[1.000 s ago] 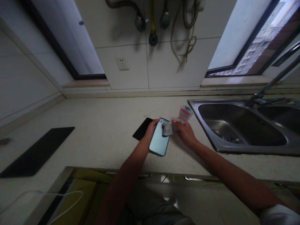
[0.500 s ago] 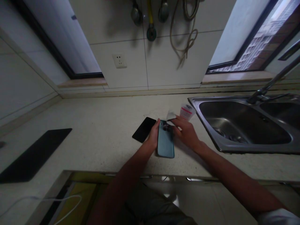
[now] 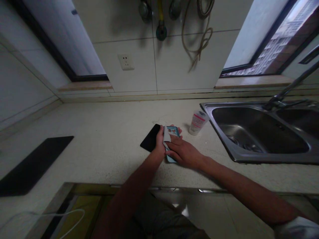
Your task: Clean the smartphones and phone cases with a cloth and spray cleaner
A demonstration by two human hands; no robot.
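Observation:
A teal phone [image 3: 173, 131] lies back-up on the pale counter [image 3: 104, 139], mostly covered by my hands. My left hand [image 3: 159, 142] grips its left edge, fingers curled round it. My right hand [image 3: 181, 152] lies flat over the phone and presses a small white cloth [image 3: 165, 135] onto its back. A black phone [image 3: 150, 142] lies on the counter just left of my left hand. A small white bottle with a pink label [image 3: 197, 122] stands upright just right of the teal phone.
A steel sink [image 3: 259, 132] with a tap [image 3: 286, 91] fills the right side. A black mat [image 3: 30, 166] lies at the far left. A white cable [image 3: 62, 220] hangs below the counter edge. Hoses [image 3: 199, 39] hang on the tiled wall beside a socket [image 3: 126, 62].
The teal phone went from tilted up in my left hand to lying flat. My right hand moved from the phone's top onto its back with the cloth. The bottle now stands uncovered.

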